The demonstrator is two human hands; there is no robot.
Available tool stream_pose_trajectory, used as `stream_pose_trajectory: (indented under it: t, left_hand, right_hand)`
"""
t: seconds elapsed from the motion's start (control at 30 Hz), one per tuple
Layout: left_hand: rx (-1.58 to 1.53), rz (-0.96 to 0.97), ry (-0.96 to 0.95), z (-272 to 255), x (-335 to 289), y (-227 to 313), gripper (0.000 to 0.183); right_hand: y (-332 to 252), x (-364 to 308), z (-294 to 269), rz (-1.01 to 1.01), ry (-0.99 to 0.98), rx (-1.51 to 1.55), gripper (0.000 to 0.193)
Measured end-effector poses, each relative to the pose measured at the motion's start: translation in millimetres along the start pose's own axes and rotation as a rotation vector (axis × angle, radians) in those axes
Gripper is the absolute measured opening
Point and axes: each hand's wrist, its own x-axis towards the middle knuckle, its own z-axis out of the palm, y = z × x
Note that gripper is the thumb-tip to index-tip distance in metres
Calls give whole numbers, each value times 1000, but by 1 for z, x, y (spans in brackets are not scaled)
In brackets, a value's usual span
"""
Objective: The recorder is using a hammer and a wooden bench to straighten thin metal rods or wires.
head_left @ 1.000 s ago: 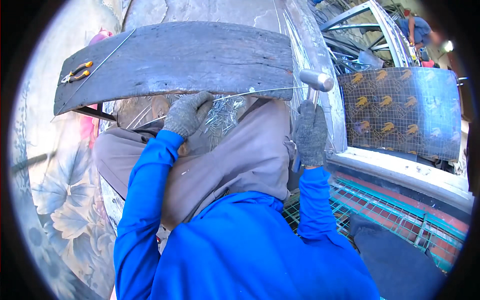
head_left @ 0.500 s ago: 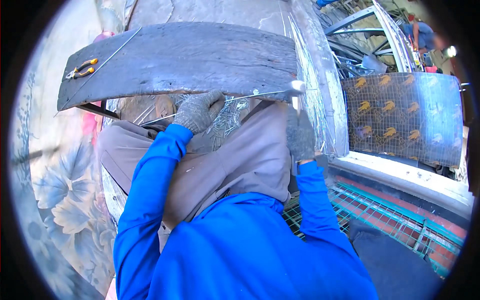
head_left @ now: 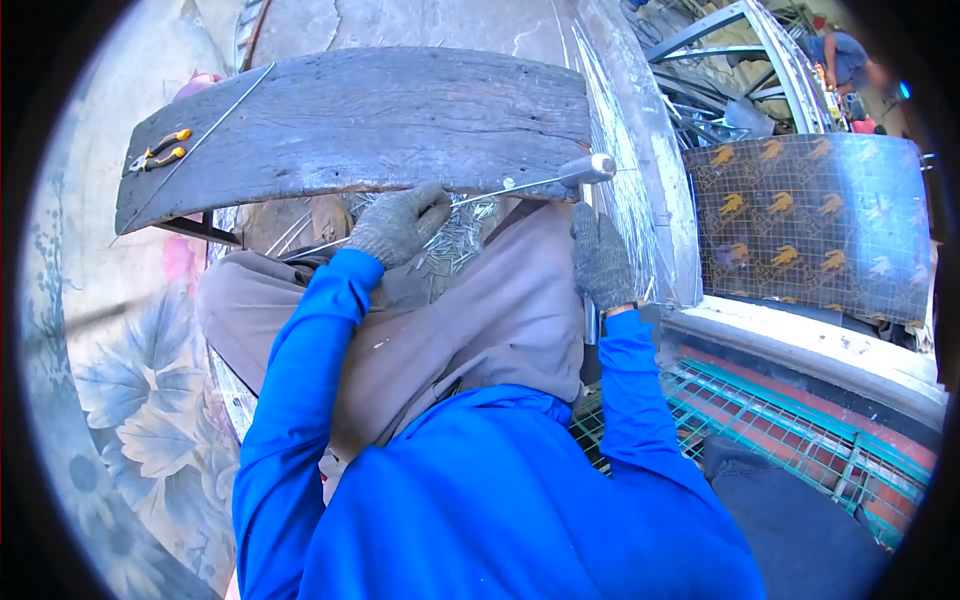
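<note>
My left hand (head_left: 400,222), in a grey knitted glove, is closed around a thin metal rod (head_left: 515,188) at the near edge of a dark wooden bench (head_left: 400,120). The rod slants up to the right across the bench edge. At its right end is the metal head of a hammer (head_left: 588,170), over the bench's right corner. My right hand (head_left: 602,262), gloved alike, is wrapped along the hammer's handle, which is mostly hidden. Pliers with yellow-and-black grips (head_left: 160,150) lie on the bench's left end, beside another thin rod (head_left: 225,115).
Many short cut metal pieces (head_left: 450,250) lie below the bench between my legs. A bundle of long thin rods (head_left: 620,150) lies to the right. Beyond are a patterned dark panel (head_left: 800,230), a green wire grid (head_left: 790,430), and metal frames, with another person (head_left: 845,60) far right.
The hammer head, blurred before, now shows sharply and has turned slightly. My right hand has shifted a little with it. My left hand keeps its grip on the rod.
</note>
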Motion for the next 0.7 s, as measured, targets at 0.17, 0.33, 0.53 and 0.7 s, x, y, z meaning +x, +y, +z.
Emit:
stream_pose_trajectory:
  t: [0.17, 0.33, 0.53, 0.7]
  left_hand:
    - [-150, -33, 3, -5, -22, -26, 28]
    - [-26, 19, 109, -6, -27, -21, 26]
    - [-75, 37, 68, -1, -16, -16, 30]
    - [-56, 50, 30, 10, -12, -17, 30]
  right_hand:
    - [-1, -3, 6, 41, 30, -16, 66]
    - [0, -6, 14, 85, 103, 18, 51]
    - [-45, 10, -51, 689, 208, 737, 44]
    - [-41, 11, -52, 604, 453, 692, 50]
